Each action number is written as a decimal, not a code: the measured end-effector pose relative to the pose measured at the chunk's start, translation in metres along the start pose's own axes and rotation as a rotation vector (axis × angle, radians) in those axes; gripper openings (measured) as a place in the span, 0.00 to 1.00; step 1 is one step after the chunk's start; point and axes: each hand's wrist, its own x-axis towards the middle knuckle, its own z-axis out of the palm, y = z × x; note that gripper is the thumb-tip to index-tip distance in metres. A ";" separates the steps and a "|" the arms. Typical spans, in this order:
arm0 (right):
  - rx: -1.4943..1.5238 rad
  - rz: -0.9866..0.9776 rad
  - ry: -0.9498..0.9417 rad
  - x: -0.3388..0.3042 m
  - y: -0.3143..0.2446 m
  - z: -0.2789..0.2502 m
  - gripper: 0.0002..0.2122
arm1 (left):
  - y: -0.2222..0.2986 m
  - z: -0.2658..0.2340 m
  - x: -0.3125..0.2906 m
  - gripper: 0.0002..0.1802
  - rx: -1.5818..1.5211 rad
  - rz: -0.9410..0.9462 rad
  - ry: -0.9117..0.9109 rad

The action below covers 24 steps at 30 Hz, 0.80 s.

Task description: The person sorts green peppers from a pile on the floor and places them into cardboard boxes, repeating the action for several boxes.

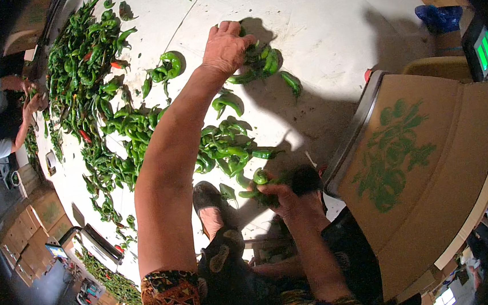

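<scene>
My left hand (225,48) reaches far out over the pale floor, fingers curled down onto a small cluster of green peppers (263,64). My right hand (286,199) stays close to my body and grips a bunch of green peppers (259,180). A large spread of green peppers (99,101), with a few red ones mixed in, covers the floor to the left of my left arm. More of these peppers (226,151) lie between my two hands. My foot in a dark shoe (206,201) rests beside the right hand.
A brown cardboard box (422,161) with a green print sits on a metal scale platform (350,135) at right, under a green-lit display (485,50). A blue bag (440,18) lies at the far right. Another person (6,117) works at the pile's left edge; stacked boxes (29,232) stand lower left.
</scene>
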 end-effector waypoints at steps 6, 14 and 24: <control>0.457 -0.184 -0.244 -0.009 -0.022 0.027 0.19 | 0.018 -0.032 -0.083 0.17 -1.172 -0.421 0.099; 0.341 -0.240 -0.149 -0.019 -0.040 0.042 0.22 | 0.099 -0.067 -0.222 0.30 -0.789 0.023 -0.225; 0.170 -0.188 0.330 -0.053 -0.030 0.010 0.22 | 0.070 -0.064 -0.195 0.26 -1.396 -0.065 -0.470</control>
